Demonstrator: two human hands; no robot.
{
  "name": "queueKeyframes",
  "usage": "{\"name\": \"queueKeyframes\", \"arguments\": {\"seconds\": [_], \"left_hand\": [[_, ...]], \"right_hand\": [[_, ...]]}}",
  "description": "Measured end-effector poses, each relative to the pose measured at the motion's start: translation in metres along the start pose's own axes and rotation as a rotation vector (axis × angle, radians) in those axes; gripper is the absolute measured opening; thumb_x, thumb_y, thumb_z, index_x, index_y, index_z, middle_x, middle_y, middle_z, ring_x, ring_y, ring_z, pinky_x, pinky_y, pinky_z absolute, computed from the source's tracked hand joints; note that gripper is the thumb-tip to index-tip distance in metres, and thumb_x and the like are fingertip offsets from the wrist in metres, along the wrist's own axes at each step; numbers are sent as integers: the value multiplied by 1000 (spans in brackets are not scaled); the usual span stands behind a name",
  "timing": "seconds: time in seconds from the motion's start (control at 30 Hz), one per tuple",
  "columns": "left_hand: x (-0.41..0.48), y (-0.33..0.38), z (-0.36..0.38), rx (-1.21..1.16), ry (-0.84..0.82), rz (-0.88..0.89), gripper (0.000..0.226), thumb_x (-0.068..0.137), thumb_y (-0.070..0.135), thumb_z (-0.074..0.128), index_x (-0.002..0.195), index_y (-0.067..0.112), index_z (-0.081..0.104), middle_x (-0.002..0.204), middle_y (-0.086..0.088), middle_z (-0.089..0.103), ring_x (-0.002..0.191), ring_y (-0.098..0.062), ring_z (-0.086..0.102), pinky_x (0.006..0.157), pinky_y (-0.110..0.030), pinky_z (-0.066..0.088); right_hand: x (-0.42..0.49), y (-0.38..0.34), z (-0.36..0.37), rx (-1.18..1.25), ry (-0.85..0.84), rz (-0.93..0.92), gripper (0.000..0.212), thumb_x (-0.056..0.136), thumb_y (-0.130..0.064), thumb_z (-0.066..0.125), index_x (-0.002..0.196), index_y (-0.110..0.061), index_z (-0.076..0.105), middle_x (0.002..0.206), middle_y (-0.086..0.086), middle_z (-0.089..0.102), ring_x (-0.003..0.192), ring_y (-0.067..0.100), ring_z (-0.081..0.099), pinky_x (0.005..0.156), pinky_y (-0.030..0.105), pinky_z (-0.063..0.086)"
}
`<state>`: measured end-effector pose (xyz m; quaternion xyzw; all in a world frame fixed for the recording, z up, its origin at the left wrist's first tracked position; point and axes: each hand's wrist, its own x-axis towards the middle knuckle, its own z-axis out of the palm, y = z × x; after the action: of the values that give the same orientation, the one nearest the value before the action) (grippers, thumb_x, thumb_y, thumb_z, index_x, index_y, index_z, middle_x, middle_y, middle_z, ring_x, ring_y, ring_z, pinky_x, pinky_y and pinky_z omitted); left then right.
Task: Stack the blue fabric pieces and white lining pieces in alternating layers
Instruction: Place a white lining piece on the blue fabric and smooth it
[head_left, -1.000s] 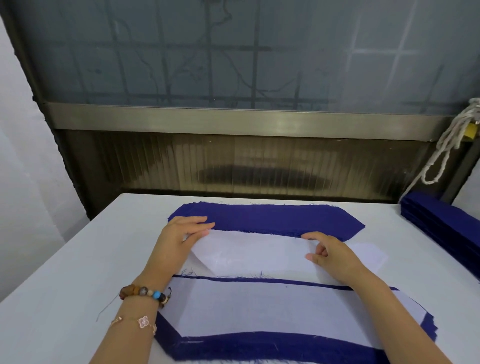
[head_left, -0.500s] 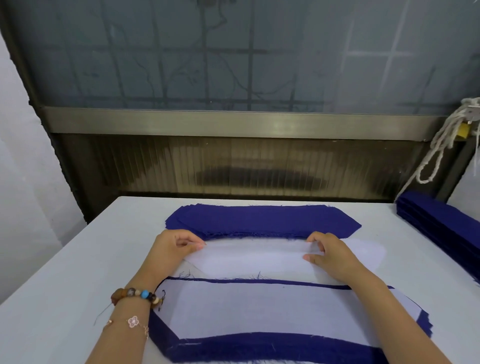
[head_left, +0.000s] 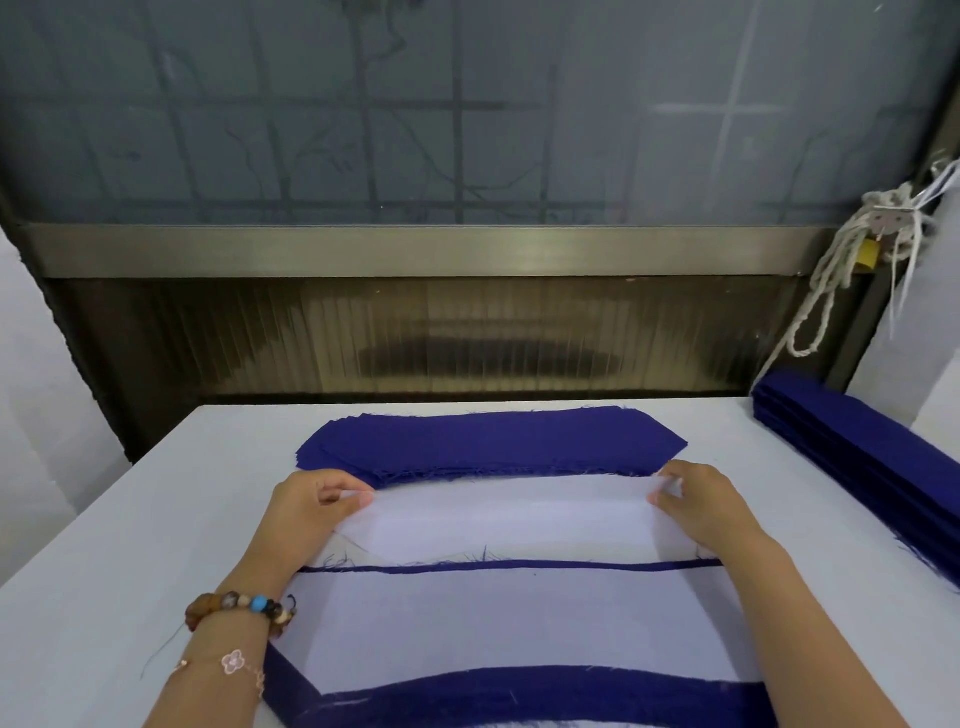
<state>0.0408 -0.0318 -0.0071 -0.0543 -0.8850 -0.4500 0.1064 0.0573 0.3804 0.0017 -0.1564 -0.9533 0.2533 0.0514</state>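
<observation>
Left hand (head_left: 306, 501), right hand (head_left: 696, 499) each pinching far corner of white lining piece (head_left: 509, 514), holding it taut. Seemingly picking lining layer; next needing flat, edge-aligned laying on blue layer.

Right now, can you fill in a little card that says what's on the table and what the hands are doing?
Surface: white table
Left hand: left hand pinches the white lining piece at its left end
Right hand: right hand pinches its right end
Far pile: blue fabric stack, beyond the hands
Near pile: layered stack, white on top, blue edges showing
Right side: blue side pile
Left wrist: beaded bracelet
</observation>
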Motion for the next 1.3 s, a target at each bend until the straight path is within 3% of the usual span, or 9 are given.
{"name": "queueKeyframes", "arguments": {"seconds": [0.13,0.43,0.7,0.8,0.9,1.0,1.17,1.23,1.3], "left_hand": [[1,-1,1,2,4,-10,7,85,12,72,89,16,76,89,4,74,89,-13,67,80,-22,49],[1,-5,1,2,2,-25,7,85,15,73,87,22,76,90,7,74,90,-12,67,75,-20,49],[2,-2,1,34,-9,-15,12,90,23,68,100,23,73,101,10,71,98,-11,63,89,-24,47],[1,1,0,50,-24,-16,25,84,18,74,105,32,68,99,16,67,92,-6,63,74,-7,45],[1,0,0,33,-5,-24,35,83,9,74,105,35,65,89,16,68,79,0,63,62,0,43],[2,-1,1,58,67,-26,32,84,12,74,107,32,65,85,9,67,77,-7,62,60,-4,43],[4,-1,2,-95,234,-60,9,84,17,74,91,22,71,84,5,70,79,-14,66,65,-20,48],[4,1,1,-188,275,-62,2,84,20,74,85,20,72,82,4,72,78,-16,68,65,-22,53],[2,5,0,-319,305,-78,3,84,21,74,87,21,73,83,5,73,79,-15,69,60,-16,54]], "right_hand": [[3,12,-5,14,31,79,28,92,-22,58,118,-12,58,120,11,57,107,29,54,86,32,43],[13,30,-11,76,149,287,17,88,-26,64,102,-16,62,111,12,57,92,27,50,77,36,45],[15,22,-8,-8,197,188,49,88,-45,63,124,-12,62,126,12,56,119,33,46,97,37,39],[14,18,-7,35,213,159,51,87,-42,66,126,-11,60,127,11,57,118,32,48,97,38,41],[15,18,-6,206,186,139,28,87,-29,69,110,-14,62,116,11,63,99,26,54,87,36,44],[15,19,-7,238,228,139,26,88,-27,68,109,-12,64,115,12,65,93,23,52,87,35,44],[17,17,-10,379,350,204,52,86,-36,69,128,-6,59,131,12,59,119,33,53,103,42,41],[17,16,-11,480,417,206,50,84,-37,71,119,-2,63,120,14,65,108,35,58,98,44,44],[16,16,-11,590,469,211,45,83,-36,72,102,3,65,92,19,66,82,36,59,84,46,49]]}}
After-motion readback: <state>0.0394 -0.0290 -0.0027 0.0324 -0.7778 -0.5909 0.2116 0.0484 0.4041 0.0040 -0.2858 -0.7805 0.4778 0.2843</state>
